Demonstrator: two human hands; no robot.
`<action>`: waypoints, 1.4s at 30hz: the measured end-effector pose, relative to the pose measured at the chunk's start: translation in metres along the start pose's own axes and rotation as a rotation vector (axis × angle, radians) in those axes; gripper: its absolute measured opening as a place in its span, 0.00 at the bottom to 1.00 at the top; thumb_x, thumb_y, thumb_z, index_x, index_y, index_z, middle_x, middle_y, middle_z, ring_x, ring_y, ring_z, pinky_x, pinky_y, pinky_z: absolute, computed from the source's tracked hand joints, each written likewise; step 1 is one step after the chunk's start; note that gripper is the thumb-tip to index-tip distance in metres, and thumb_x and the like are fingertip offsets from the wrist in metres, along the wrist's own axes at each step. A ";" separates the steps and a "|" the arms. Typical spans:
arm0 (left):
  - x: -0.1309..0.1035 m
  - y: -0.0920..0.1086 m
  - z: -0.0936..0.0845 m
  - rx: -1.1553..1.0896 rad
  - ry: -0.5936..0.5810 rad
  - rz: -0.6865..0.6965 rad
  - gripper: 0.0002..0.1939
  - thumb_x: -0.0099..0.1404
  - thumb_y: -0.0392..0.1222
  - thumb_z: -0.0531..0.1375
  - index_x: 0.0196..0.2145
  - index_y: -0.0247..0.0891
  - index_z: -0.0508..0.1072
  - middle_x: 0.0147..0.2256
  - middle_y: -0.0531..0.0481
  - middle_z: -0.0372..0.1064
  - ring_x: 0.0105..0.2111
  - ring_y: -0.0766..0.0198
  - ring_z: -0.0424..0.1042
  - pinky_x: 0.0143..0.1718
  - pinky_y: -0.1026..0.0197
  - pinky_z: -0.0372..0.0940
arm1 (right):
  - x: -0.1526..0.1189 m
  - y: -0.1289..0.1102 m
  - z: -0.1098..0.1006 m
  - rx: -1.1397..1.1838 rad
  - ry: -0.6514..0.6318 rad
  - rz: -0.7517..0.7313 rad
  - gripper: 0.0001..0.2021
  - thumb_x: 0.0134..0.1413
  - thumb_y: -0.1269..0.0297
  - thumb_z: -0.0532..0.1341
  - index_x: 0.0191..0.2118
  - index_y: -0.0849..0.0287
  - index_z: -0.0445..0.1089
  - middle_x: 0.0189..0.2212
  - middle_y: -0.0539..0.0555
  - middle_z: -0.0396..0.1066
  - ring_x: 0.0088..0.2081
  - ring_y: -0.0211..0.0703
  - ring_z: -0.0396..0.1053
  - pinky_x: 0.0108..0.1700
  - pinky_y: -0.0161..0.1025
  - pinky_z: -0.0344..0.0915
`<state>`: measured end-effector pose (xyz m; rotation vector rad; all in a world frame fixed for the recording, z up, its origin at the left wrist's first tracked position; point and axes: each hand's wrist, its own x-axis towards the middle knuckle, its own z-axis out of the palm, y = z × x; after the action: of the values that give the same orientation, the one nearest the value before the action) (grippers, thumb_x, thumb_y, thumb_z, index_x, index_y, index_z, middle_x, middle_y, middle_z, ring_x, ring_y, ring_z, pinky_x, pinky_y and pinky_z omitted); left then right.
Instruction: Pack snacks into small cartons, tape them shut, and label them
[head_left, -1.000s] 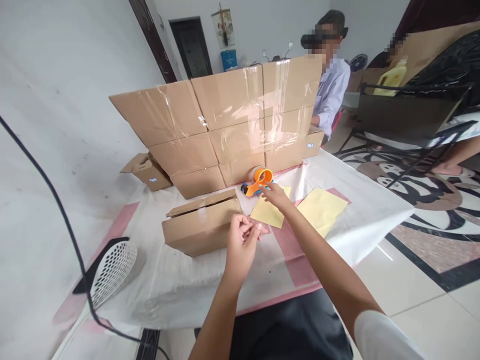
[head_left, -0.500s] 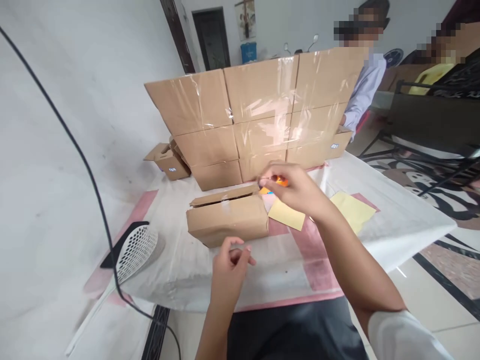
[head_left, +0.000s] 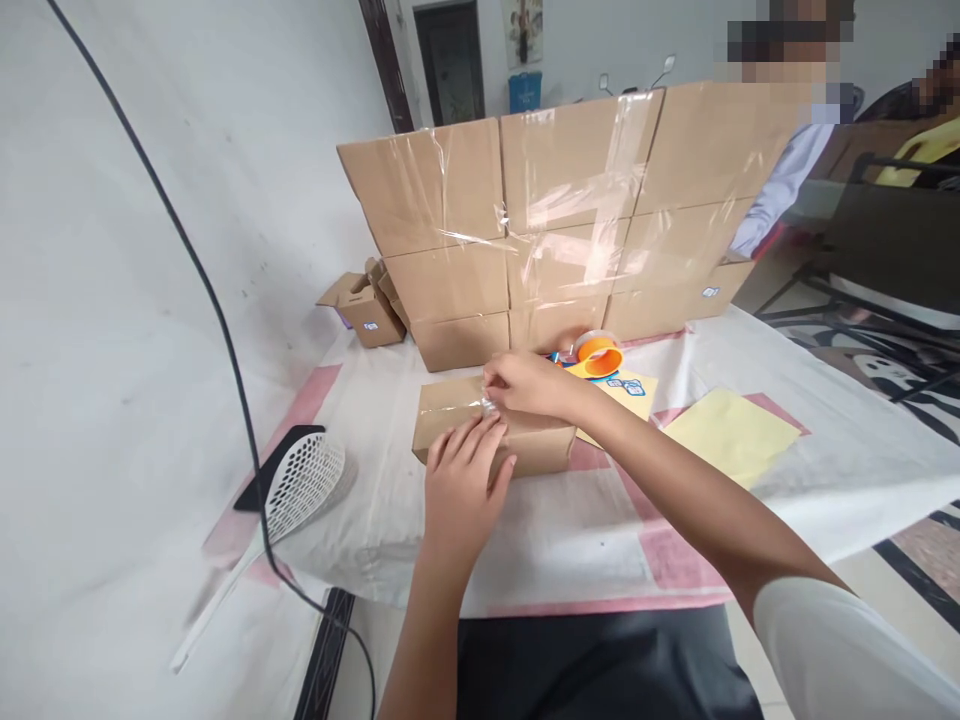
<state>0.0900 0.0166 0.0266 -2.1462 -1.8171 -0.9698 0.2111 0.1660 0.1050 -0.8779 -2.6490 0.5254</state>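
A small brown cardboard box (head_left: 536, 455) lies on the table in front of me, its top flaps closed. My left hand (head_left: 469, 460) rests on its front and top edge, fingers stretched out. At the middle of the top, my right hand (head_left: 521, 385) pinches a strip of clear tape (head_left: 489, 406). Part of the strip is hidden by my fingers. Just beyond my right wrist is an orange tape dispenser (head_left: 600, 355), lying beside a yellow sheet with a blue print (head_left: 630, 392).
A large taped cardboard panel (head_left: 570, 220) stands behind the box. An opened carton (head_left: 367, 315) sits at the back left. A white net scoop (head_left: 304, 485) leans at the left, with a black cable (head_left: 217, 300) hanging near it. A person's sleeve (head_left: 780, 190) shows behind the panel.
My right hand has moved left from beside the dispenser to the box top. My left hand has come up onto the box. The raised flap now lies down.
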 end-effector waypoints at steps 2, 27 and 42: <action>-0.003 0.002 0.006 0.012 -0.008 -0.007 0.21 0.75 0.42 0.56 0.63 0.42 0.68 0.62 0.44 0.72 0.65 0.50 0.67 0.66 0.44 0.53 | 0.005 0.003 -0.001 -0.075 0.085 0.125 0.02 0.58 0.67 0.66 0.35 0.59 0.75 0.42 0.58 0.76 0.39 0.47 0.73 0.36 0.39 0.61; 0.031 -0.002 -0.001 0.213 -0.200 -0.112 0.32 0.76 0.58 0.46 0.68 0.36 0.64 0.69 0.38 0.60 0.70 0.42 0.60 0.71 0.29 0.47 | -0.150 0.197 0.015 -0.046 0.361 1.030 0.30 0.56 0.55 0.68 0.60 0.64 0.64 0.50 0.67 0.75 0.53 0.61 0.72 0.50 0.47 0.65; 0.017 0.039 0.026 0.132 0.148 -0.242 0.21 0.77 0.52 0.51 0.54 0.38 0.75 0.66 0.37 0.67 0.71 0.42 0.57 0.73 0.30 0.37 | -0.090 0.222 0.017 0.128 0.307 1.113 0.40 0.38 0.68 0.73 0.60 0.65 0.61 0.60 0.70 0.65 0.67 0.69 0.56 0.66 0.57 0.53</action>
<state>0.1363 0.0342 0.0271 -1.7603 -2.0366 -0.9963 0.3860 0.2716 -0.0204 -2.1400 -1.6301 0.6868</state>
